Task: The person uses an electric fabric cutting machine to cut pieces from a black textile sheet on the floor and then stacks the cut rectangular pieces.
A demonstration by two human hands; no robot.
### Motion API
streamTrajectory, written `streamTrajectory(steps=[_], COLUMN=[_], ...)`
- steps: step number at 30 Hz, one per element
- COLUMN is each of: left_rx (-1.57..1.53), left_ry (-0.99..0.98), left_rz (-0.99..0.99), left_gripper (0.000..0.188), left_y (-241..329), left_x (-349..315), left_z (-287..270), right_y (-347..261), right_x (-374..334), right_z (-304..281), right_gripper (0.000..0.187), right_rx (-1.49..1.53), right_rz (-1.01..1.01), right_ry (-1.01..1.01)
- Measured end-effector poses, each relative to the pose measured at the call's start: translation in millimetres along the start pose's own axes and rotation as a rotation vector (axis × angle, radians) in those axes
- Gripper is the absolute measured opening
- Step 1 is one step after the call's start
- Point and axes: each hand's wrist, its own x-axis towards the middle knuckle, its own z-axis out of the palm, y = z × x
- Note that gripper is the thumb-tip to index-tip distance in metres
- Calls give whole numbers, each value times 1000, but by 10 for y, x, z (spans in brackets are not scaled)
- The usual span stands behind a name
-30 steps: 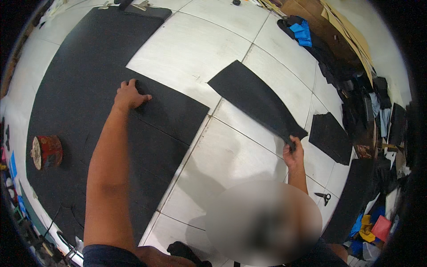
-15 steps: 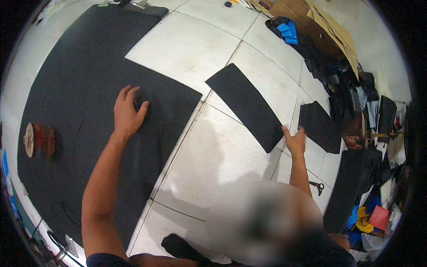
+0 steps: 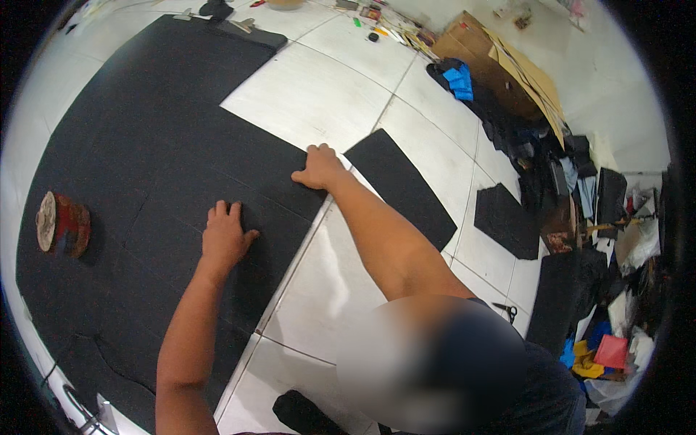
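A large black sheet of fabric-like material (image 3: 130, 145) spreads over the left side, cut in a step at its far right. My left hand (image 3: 226, 238) rests on it palm down, fingers apart. Across the sheet's right corner lies my right hand (image 3: 319, 168), thumb and fingers spread, covering that corner. Just beyond my right forearm, a loose black rectangular piece (image 3: 406, 192) lies on the tiles, partly hidden by that arm. Farther right sits a stack of similar black pieces (image 3: 507, 221). A rusty red, round weight-like object (image 3: 71, 225) stands on the sheet at the left.
Black-handled scissors (image 3: 506, 312) lie on the white tiled floor (image 3: 326, 94) at the right. Dark cloth, cardboard (image 3: 464, 40) and coloured scraps (image 3: 611, 351) are heaped along the right wall. Metal clips (image 3: 243, 26) sit at the sheet's far edge. A blurred patch covers the lower middle.
My right hand has left the edge of the loose rectangular piece and moved left onto the large sheet's corner. My left hand has come nearer and settled on the sheet. The view has shifted slightly.
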Motion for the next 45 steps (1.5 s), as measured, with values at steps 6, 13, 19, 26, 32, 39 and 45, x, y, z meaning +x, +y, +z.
streamTrajectory(steps=[6,13,19,26,32,39,45], left_rx=[-31,-51,-78,-37,-5,52,67], left_ry=[-60,41,29,36,-32,-25,-6], left_rz=[-24,68,42,41,13,-17,-17], left_gripper=[67,65,67,67,68,74,72], left_y=[15,-131,-94,-74,-7,49,135], left_x=[28,20,36,27,-9,-15,-16], left_z=[-32,79,54,19,-72,-88,-80], right_y=[123,-104,47,542,1147,2456,3356], right_x=[328,342,272,-36,-644,-1562,-1741], right_z=[-85,-265,-177,-530,-1080,-1502,-715], right_gripper=[91,75,46,39,37,41,39], right_rx=[-8,135,165,424,765,842,935], right_rz=[68,10,-208,-89,75,222,354], right_ry=[-139,-289,-139,-168,-115,-24,-154])
